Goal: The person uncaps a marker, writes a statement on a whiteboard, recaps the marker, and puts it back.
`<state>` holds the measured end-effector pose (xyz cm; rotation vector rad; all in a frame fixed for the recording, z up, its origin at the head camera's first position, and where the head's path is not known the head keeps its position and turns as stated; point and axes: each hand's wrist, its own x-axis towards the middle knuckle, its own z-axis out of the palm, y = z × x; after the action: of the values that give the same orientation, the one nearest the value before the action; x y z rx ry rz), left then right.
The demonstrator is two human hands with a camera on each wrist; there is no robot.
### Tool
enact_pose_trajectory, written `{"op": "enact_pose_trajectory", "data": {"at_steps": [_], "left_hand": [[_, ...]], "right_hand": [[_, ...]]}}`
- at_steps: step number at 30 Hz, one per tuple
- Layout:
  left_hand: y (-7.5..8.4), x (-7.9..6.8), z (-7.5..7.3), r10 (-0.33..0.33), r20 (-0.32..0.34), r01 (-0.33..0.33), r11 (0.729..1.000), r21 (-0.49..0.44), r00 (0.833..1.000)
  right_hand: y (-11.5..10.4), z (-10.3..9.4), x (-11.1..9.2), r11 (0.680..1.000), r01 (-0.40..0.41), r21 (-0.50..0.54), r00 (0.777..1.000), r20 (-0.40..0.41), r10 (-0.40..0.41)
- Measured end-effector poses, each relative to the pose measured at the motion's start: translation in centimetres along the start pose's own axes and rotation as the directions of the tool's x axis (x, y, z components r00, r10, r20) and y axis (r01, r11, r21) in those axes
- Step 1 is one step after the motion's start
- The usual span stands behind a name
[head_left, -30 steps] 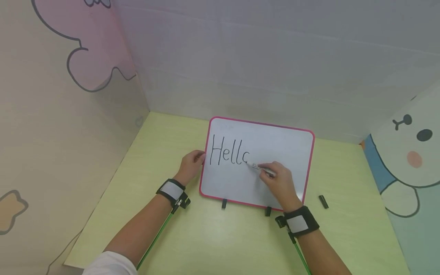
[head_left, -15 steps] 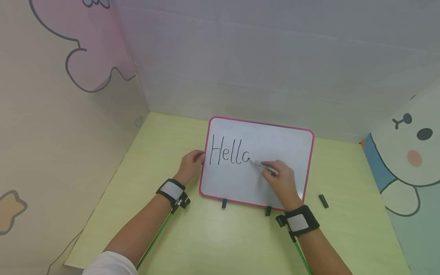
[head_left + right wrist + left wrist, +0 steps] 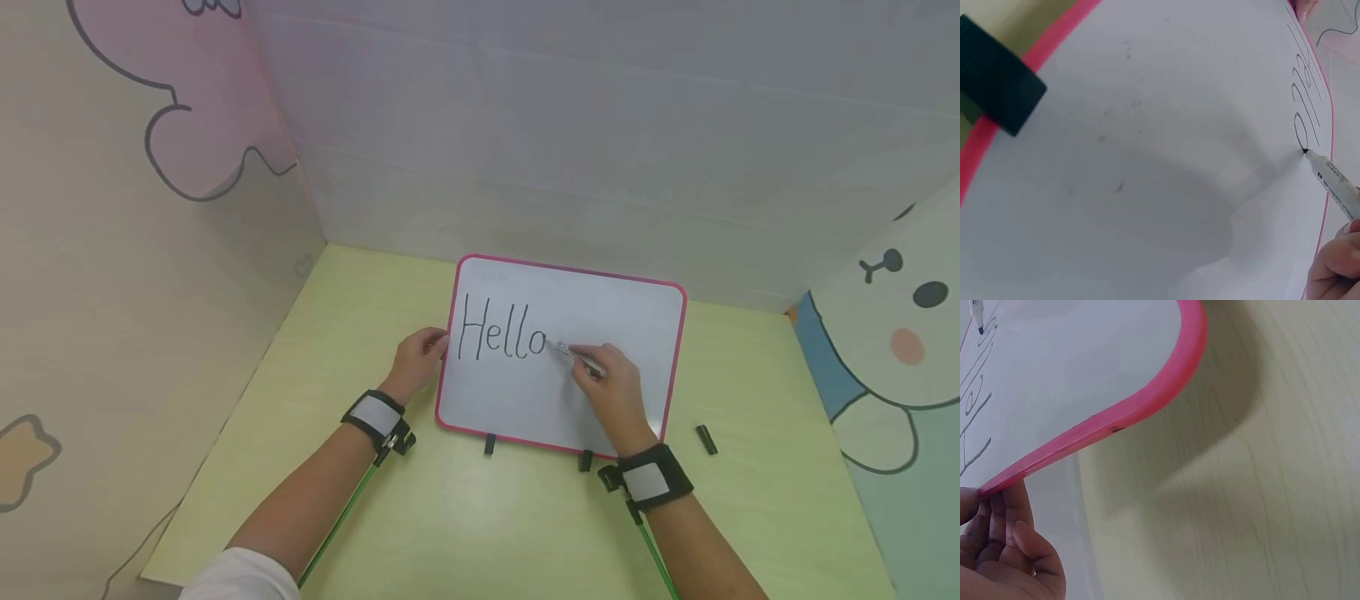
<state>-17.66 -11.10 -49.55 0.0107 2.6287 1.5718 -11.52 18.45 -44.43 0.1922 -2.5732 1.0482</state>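
Note:
A whiteboard (image 3: 510, 400) with a pink rim stands tilted on the table, with "Hello" handwritten on it in black. My right hand (image 3: 611, 387) pinches a white marker (image 3: 577, 357) with a dark tip. In the right wrist view, the tip of that marker (image 3: 1335, 187) touches the "o". At the board's left edge, my left hand (image 3: 415, 362) grips the rim; the left wrist view shows the thumb on the front and the fingers (image 3: 1015, 509) behind the pink rim (image 3: 1116, 412).
A black marker cap (image 3: 706, 439) lies on the pale yellow table (image 3: 780, 500), right of the board. Two black feet, one a dark clip (image 3: 1004, 75) in the right wrist view, hold the board's lower edge. A wall (image 3: 570, 150) rises behind it.
My right hand has moved slightly right, then up, with the marker. The "o", an open curve a second ago, is now a closed loop. The left hand stays in place.

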Motion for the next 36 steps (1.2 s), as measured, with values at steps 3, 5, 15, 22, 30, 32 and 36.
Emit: {"op": "enact_pose_trajectory", "data": {"at_steps": [3, 5, 15, 22, 30, 32, 36], "left_hand": [[-0.1, 0.0, 0.1, 0.007, -0.002, -0.007, 1.000, 0.013, 1.000], [-0.2, 0.1, 0.2, 0.007, -0.004, -0.007, 1.000, 0.022, 1.000], [-0.2, 0.1, 0.2, 0.005, 0.002, -0.005, 1.000, 0.005, 1.000], [-0.1, -0.1, 0.1, -0.009, 0.001, 0.009, 1.000, 0.011, 1.000], [0.2, -0.2, 0.0, 0.007, -0.007, -0.007, 1.000, 0.004, 1.000], [0.2, -0.2, 0.0, 0.015, -0.009, -0.015, 1.000, -0.001, 1.000], [0.3, -0.3, 0.0, 0.014, -0.007, -0.014, 1.000, 0.007, 1.000]], "right_hand": [[-0.1, 0.1, 0.2, 1.000, -0.001, -0.004, 1.000, 0.002, 0.001], [-0.1, 0.1, 0.2, 1.000, 0.000, -0.005, 1.000, 0.002, 0.000], [0.2, -0.1, -0.2, 0.996, 0.064, 0.064, 0.991, -0.123, -0.055], [1.1, -0.9, -1.2, 0.998, 0.016, 0.053, 0.991, -0.133, -0.009], [2.3, -1.3, -2.0, 0.999, 0.007, 0.051, 0.991, -0.135, 0.000], [2.3, -1.4, -2.1, 0.999, 0.019, 0.044, 0.991, -0.130, -0.014], [2.4, -1.3, -2.0, 0.999, 0.028, 0.041, 0.993, -0.114, -0.023]]}}
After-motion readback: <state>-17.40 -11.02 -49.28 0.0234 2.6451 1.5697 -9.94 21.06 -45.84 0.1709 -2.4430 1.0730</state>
